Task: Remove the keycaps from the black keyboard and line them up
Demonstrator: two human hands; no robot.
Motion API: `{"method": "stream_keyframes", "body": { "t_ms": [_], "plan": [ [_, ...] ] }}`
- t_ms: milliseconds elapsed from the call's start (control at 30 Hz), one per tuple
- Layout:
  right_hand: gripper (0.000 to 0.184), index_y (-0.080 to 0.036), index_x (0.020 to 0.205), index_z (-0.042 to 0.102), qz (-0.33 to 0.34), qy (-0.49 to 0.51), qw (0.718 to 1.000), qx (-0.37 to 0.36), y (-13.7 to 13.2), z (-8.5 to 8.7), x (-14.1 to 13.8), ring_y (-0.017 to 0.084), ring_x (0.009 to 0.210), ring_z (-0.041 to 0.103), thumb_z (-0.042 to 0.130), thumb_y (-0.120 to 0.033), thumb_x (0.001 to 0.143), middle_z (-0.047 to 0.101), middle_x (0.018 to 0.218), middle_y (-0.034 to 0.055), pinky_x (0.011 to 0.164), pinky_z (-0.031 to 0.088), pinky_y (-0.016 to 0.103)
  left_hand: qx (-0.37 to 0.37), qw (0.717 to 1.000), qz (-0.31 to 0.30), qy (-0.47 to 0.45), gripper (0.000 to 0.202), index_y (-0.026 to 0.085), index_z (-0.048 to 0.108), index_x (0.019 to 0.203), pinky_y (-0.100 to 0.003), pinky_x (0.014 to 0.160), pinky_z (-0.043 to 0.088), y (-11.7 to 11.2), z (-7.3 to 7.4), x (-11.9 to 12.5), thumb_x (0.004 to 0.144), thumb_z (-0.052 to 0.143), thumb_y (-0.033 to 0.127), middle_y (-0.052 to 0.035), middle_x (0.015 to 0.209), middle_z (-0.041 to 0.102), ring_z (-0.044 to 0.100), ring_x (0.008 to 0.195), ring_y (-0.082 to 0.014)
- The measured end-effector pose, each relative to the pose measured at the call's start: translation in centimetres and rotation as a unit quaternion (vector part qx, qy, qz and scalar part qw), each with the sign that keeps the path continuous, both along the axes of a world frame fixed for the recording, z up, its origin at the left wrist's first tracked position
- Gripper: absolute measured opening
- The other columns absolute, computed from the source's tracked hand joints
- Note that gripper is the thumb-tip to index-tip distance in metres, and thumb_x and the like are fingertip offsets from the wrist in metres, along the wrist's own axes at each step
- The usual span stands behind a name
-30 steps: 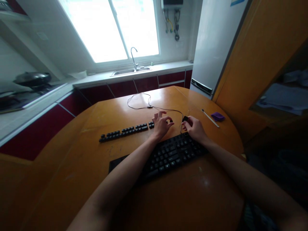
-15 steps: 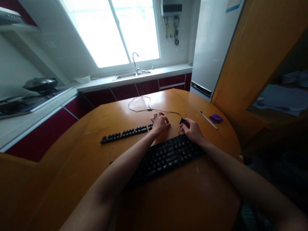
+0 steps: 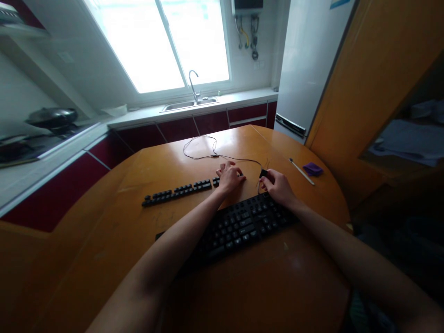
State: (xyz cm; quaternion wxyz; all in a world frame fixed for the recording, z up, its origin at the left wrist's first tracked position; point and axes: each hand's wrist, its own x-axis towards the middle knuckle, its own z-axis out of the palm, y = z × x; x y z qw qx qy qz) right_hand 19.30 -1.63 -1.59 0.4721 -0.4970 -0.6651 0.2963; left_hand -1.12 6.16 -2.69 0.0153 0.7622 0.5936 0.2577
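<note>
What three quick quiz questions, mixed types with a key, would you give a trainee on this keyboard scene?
1. True or false: the row of loose keycaps lies on the table beyond the keyboard, toward the window.
2. The right hand holds a small black object. What lies to that hand's right?
A) a purple item and a thin white stick
B) a mug
C) a phone
3. Fill in: the left hand rests at the ___ end of the keycap row.
Key: 1 true; 2 A; 3 right.
</note>
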Motion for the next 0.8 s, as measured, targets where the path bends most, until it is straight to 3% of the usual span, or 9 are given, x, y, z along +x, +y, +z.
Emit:
{"method": "stream_keyframes", "body": {
  "t_ms": [633, 800],
  "plan": [
    [0.015, -0.019, 0.084, 0.060, -0.001, -0.003, 1.000, 0.012, 0.1, -0.1, 0.0, 0.020, 0.067, 0.068, 0.055, -0.031, 0.090, 0.070, 0.075, 0.0063, 0.063, 0.052, 0.031, -0.028, 1.000, -0.001, 0.010, 0.020, 0.025, 0.077, 0.085, -0.052, 0.098, 0.036, -0.4, 0.7, -0.2, 0.075, 0.081, 0.042, -0.0095, 0.128, 0.055, 0.042, 0.123, -0.0347],
    [0.015, -0.018, 0.085, 0.062, -0.005, 0.000, 1.000, 0.020, 0.2, -0.3, 0.0, 0.020, 0.066, 0.068, 0.055, -0.030, 0.090, 0.069, 0.073, 0.0052, 0.062, 0.051, 0.030, -0.043, 0.999, 0.004, 0.001, 0.032, 0.024, 0.077, 0.095, -0.050, 0.098, 0.036, -0.3, 1.3, -0.3, 0.073, 0.082, 0.046, -0.0105, 0.130, 0.054, 0.042, 0.122, -0.0351]
  ]
}}
